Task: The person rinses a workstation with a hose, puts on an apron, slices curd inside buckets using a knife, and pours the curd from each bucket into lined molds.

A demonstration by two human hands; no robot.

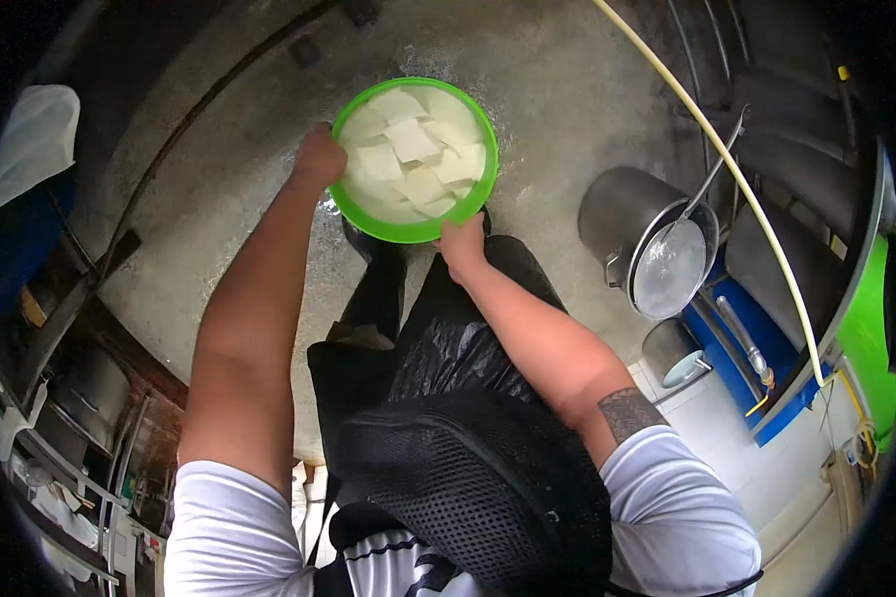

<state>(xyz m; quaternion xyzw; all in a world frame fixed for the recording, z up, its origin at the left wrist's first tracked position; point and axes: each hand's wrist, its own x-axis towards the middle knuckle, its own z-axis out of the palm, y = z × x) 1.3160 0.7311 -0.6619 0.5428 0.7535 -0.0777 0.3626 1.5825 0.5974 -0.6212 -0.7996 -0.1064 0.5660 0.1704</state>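
A round green basin (415,234) is held out over the wet floor. Several white, flat, squarish pieces (412,140) lie in it in pale, cloudy liquid. My left hand (321,157) is closed on the basin's left rim. At the lower right of the same rim, my right hand (462,247) grips it, close to my dark-clad legs. The undersides of both hands' grips are hidden by the basin.
On the right stand a large metal pot (622,214) with a long-handled round strainer (671,264) at its mouth and a smaller metal pot (670,348). A cream hose (712,129) hangs across the right side. Metal racks (110,478) stand at lower left.
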